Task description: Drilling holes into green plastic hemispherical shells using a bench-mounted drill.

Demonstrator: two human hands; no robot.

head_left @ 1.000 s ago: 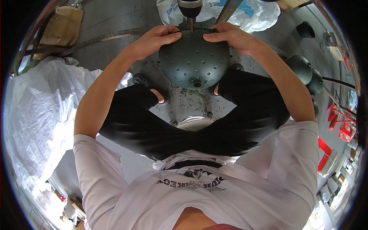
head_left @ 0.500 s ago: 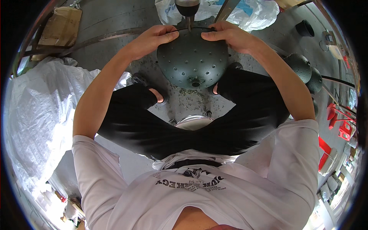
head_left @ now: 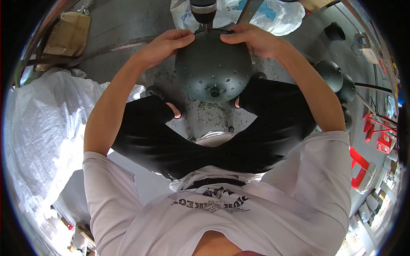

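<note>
A dark grey-green metal dome (head_left: pixel 213 66), dotted with small raised bumps or holes and bearing a round stub at its near side, is held up between my knees. My left hand (head_left: pixel 178 40) grips its far rim on the left, thumb on top. On the right of that rim, my right hand (head_left: pixel 245 38) pinches it the same way. Both hands' other fingers are hidden behind the edge. Between my thumbs, a drill chuck (head_left: pixel 203 13) points down with its narrow bit at the dome's far edge; whether they touch, I cannot tell.
Several similar dotted domes (head_left: pixel 329 74) sit to the right, below a black bucket (head_left: pixel 335 31). White plastic sheeting (head_left: pixel 47 123) covers the left side. A cardboard box (head_left: pixel 67 34) lies far left, and red stools (head_left: pixel 384 143) stand far right. Chips litter the floor (head_left: pixel 205 115).
The dome has turned in my hands: its upper part now shows a smoother face, with the bumps lower down. Both hands still hold the rim, shifted slightly left in view.
</note>
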